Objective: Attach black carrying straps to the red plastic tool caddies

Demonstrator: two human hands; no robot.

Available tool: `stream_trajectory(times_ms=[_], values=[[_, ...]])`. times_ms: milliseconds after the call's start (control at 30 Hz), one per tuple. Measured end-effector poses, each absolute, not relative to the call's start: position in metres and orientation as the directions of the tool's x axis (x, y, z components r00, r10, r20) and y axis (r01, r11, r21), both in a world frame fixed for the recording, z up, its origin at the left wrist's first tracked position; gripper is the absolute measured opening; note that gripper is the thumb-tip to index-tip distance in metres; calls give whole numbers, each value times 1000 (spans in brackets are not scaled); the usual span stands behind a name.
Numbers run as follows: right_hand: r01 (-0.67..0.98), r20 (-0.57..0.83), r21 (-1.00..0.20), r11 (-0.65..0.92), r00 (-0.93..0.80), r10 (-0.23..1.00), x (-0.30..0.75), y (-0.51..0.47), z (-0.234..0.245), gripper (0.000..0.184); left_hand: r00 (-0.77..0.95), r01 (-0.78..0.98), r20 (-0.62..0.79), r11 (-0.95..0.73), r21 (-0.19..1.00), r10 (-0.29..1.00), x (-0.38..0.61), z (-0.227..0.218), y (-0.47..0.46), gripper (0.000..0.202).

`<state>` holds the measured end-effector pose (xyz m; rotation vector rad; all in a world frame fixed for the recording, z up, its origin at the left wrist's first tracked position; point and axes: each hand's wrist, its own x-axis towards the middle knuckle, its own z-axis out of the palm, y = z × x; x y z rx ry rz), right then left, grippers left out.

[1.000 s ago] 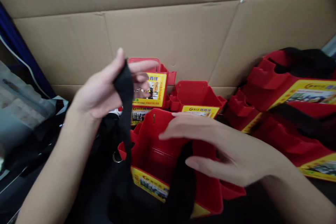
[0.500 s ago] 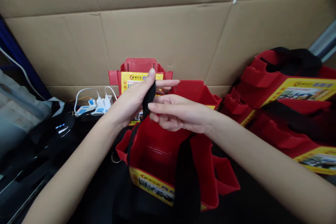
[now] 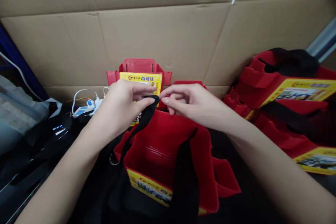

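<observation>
My left hand (image 3: 120, 108) pinches the free end of a black webbing strap (image 3: 146, 116) between thumb and fingers. Close by, my right hand (image 3: 194, 105) has its thumb and forefinger drawn together at the strap's tip; whether anything is between them is hidden. Below both hands stands a red plastic tool box (image 3: 170, 127) with an open top, side pockets and a yellow printed label (image 3: 149, 187). A wide black band of strap (image 3: 185, 178) hangs over its front. Thin metal rings (image 3: 113, 160) lie at its left side.
Behind stands another red box (image 3: 140, 64) against a cardboard wall (image 3: 162, 42). More red boxes with straps (image 3: 283, 77) are stacked at right. A power strip (image 3: 82, 111) with plugged-in chargers and a glossy black object (image 3: 60, 129) sit at left.
My left hand has turned palm down, with the strap end now pointing right. My right hand has risen slightly and moved right, its fingers drawn into a pinch.
</observation>
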<state>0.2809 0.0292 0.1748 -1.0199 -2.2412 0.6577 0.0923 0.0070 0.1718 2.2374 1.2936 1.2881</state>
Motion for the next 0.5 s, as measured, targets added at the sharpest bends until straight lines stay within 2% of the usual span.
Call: stream_trajectory(times_ms=[67, 100, 167, 233, 367, 500], values=[[567, 425, -465, 679, -530, 734, 289, 35, 170, 28, 187, 616, 565, -544, 569, 803, 93, 169, 6, 35], [583, 417, -410, 701, -564, 713, 292, 37, 167, 31, 194, 640, 568, -542, 545, 800, 94, 167, 5, 41], [613, 317, -373, 697, -622, 716, 295, 40, 159, 33, 211, 689, 562, -529, 495, 800, 97, 165, 2, 49], [674, 221, -378, 635, -600, 769, 296, 38, 153, 34, 213, 721, 542, -505, 474, 813, 99, 162, 0, 49], [786, 173, -392, 478, -447, 878, 300, 24, 151, 37, 254, 710, 516, -520, 475, 818, 101, 159, 1, 32], [720, -12, -545, 430, -520, 854, 313, 18, 159, 43, 373, 696, 451, -566, 442, 811, 104, 154, 12, 17]])
